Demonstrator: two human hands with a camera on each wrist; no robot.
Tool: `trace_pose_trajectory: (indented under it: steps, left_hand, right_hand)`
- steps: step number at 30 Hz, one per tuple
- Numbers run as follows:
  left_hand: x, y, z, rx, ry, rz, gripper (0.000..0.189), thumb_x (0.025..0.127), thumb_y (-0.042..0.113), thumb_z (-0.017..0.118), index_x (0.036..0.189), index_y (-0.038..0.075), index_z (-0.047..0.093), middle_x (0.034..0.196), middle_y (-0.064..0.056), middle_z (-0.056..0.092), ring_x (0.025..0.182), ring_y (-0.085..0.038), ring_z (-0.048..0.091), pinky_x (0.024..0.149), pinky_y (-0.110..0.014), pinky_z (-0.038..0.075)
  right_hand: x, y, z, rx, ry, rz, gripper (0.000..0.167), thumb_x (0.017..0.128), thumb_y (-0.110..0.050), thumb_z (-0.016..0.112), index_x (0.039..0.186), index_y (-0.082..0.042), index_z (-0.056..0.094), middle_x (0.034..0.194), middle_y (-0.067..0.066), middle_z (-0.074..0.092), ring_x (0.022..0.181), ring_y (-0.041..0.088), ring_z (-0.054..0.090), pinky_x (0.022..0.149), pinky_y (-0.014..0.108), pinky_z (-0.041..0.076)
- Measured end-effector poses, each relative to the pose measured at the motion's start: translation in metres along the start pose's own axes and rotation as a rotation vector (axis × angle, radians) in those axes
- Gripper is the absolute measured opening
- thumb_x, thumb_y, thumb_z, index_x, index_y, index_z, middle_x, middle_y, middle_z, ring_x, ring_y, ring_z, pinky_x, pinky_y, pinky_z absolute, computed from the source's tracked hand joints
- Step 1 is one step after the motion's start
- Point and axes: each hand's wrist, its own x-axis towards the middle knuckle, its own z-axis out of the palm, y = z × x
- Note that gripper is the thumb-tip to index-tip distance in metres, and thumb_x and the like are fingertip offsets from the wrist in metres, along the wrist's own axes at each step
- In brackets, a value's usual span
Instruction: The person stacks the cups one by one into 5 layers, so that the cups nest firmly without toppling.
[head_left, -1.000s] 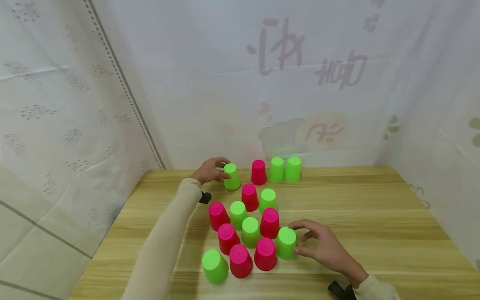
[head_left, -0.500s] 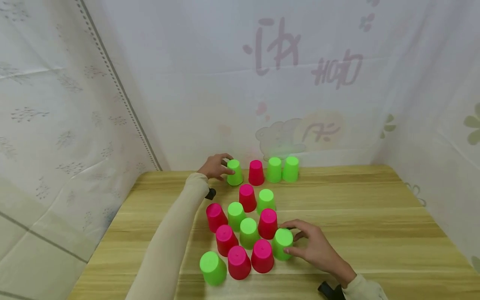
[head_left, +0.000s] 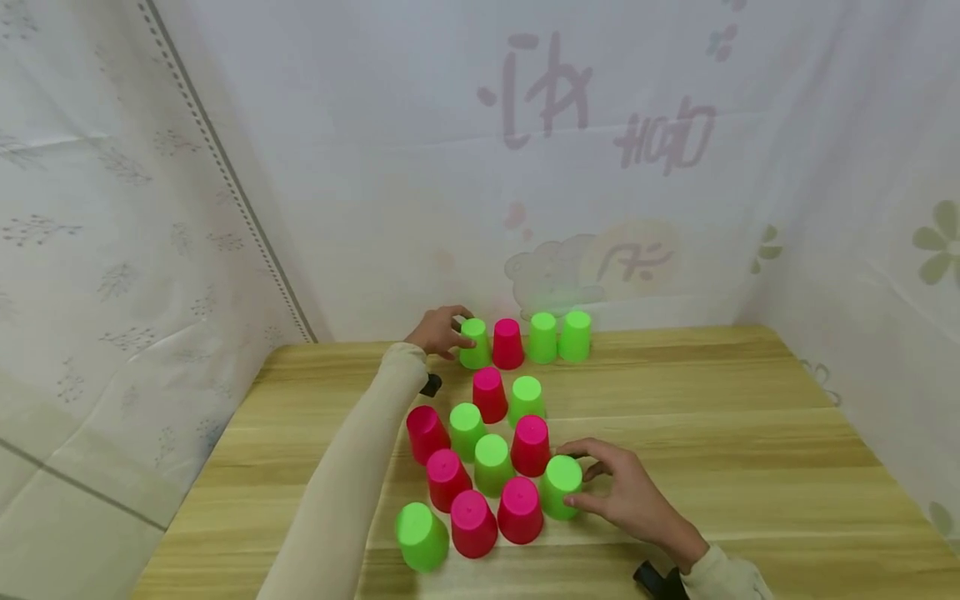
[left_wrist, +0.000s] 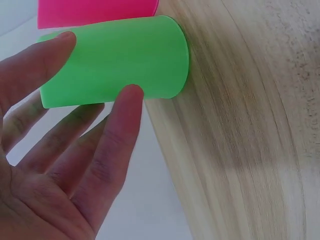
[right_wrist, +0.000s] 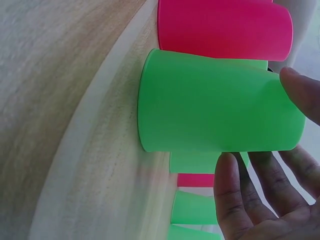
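At the far left of the back row, my left hand point(head_left: 441, 332) holds an upside-down green cup point(head_left: 475, 343) with its thumb and fingers around the side. In the left wrist view that green cup point(left_wrist: 115, 62) stands right beside a pink cup point(left_wrist: 95, 11). Nearer the front, my right hand point(head_left: 628, 492) grips another upturned green cup point(head_left: 561, 490) between thumb and fingers. The right wrist view has this green cup point(right_wrist: 215, 102) with its rim down at the table and a pink cup point(right_wrist: 225, 30) close against it.
Two more green cups point(head_left: 575, 336) and a pink cup point(head_left: 507, 344) continue the back row. Several pink and green cups point(head_left: 492, 465) cluster between my hands, all upside down on the wooden table point(head_left: 712, 400). A green cup point(head_left: 422, 537) stands at front left. White printed cloth point(head_left: 420, 183) hangs behind.
My left hand has brought its green cup rightward, up beside the pink cup in the back row. My right hand has closed in on its green cup. The view has shifted slightly.
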Motion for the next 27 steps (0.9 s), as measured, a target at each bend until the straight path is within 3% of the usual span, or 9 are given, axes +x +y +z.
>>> trace_pose_trajectory:
  steps: [5, 15, 21, 27]
  left_hand:
    - [-0.003, -0.002, -0.003, 0.022, 0.0, 0.002, 0.055, 0.091, 0.014, 0.074, 0.14, 0.01, 0.05, 0.141, -0.024, 0.056, 0.12, -0.038, 0.063, 0.078, -0.038, 0.064]
    - [-0.011, -0.002, -0.007, 0.094, -0.034, 0.008, 0.069, 0.089, 0.018, 0.076, 0.148, 0.007, 0.042, 0.147, -0.024, 0.053, 0.129, -0.037, 0.06, 0.093, -0.042, 0.06]
    - [-0.039, -0.003, -0.025, 0.11, -0.023, 0.09, 0.07, 0.091, 0.021, 0.074, 0.15, 0.004, 0.04, 0.146, -0.025, 0.054, 0.129, -0.039, 0.06, 0.098, -0.046, 0.057]
    - [-0.081, -0.015, -0.035, -0.032, -0.059, 0.187, 0.06, 0.09, 0.013, 0.074, 0.144, 0.005, 0.048, 0.144, -0.026, 0.055, 0.131, -0.043, 0.058, 0.102, -0.048, 0.055]
  right_hand:
    - [0.001, -0.001, 0.001, -0.004, -0.001, -0.022, 0.049, 0.079, -0.02, 0.086, 0.123, -0.018, 0.065, 0.12, 0.003, 0.071, 0.104, 0.002, 0.063, 0.079, 0.03, 0.059]
    - [0.001, -0.002, 0.004, 0.006, -0.016, 0.007, 0.05, 0.08, -0.021, 0.085, 0.124, -0.01, 0.065, 0.12, 0.003, 0.07, 0.105, 0.003, 0.062, 0.08, 0.029, 0.059]
    - [0.002, -0.001, 0.005, -0.01, 0.0, 0.006, 0.051, 0.077, -0.016, 0.087, 0.123, -0.015, 0.066, 0.12, -0.003, 0.07, 0.108, 0.001, 0.061, 0.08, 0.028, 0.059]
    - [-0.001, 0.006, 0.005, -0.026, 0.025, -0.026, 0.049, 0.076, -0.019, 0.088, 0.121, -0.02, 0.067, 0.118, -0.003, 0.072, 0.107, 0.001, 0.062, 0.077, 0.028, 0.059]
